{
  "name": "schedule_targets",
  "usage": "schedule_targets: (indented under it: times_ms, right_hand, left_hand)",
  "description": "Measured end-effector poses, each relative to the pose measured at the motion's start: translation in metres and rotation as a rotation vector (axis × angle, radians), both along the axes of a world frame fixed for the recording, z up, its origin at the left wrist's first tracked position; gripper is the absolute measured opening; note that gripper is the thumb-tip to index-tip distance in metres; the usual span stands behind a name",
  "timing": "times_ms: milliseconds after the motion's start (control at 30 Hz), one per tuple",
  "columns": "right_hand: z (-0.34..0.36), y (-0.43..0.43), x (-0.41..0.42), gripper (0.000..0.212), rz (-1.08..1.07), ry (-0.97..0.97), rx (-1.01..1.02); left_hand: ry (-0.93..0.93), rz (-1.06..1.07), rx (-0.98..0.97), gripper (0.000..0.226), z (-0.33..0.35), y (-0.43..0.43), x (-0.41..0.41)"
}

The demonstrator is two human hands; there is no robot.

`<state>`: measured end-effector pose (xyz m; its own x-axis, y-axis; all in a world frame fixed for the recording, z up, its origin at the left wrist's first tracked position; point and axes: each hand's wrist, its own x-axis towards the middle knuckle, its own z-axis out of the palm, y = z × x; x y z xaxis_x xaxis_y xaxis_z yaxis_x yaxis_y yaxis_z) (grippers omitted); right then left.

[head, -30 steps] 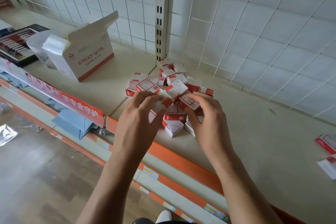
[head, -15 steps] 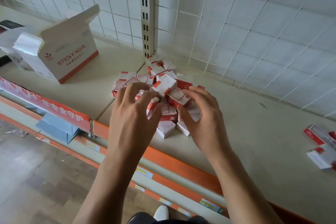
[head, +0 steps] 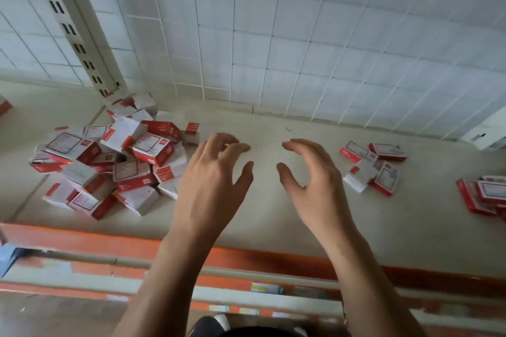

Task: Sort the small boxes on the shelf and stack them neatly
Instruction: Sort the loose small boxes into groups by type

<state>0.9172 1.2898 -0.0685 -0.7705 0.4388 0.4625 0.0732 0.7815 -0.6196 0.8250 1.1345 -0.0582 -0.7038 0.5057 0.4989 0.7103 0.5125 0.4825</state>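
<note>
Left hand and right hand: both empty, fingers loosely curled, held apart above a bare stretch of the shelf, touching no box; main pile of small red-and-white boxes: just left of the left hand, jumbled, tilted, overlapping, no order visible; smaller cluster: just right of the right hand, loose, a few boxes leaning on one another; further group at the right edge, partly cut off; judgement: no neat stack shows yet, sorting barely begun, nearly all left.
</note>
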Motion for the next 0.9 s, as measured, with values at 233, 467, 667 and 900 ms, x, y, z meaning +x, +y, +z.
schedule_targets:
  times_ms: [233, 467, 667, 900]
  right_hand:
    - [0.002, 0.055, 0.053, 0.038, -0.121, -0.059, 0.001]
    - [-0.001, 0.095, 0.09, 0.041, -0.207, -0.007, -0.032]
    - [0.002, 0.127, 0.118, 0.042, -0.277, -0.035, -0.003]
    - [0.001, 0.155, 0.13, 0.043, -0.291, -0.085, 0.002]
  left_hand:
    - [-0.016, -0.125, -0.029, 0.026, -0.002, 0.07, 0.034]
    - [-0.034, -0.249, -0.118, 0.03, -0.011, 0.119, 0.059]
    - [-0.061, -0.316, -0.167, 0.039, -0.013, 0.165, 0.076]
    - [-0.149, -0.285, -0.189, 0.034, -0.021, 0.191, 0.084]
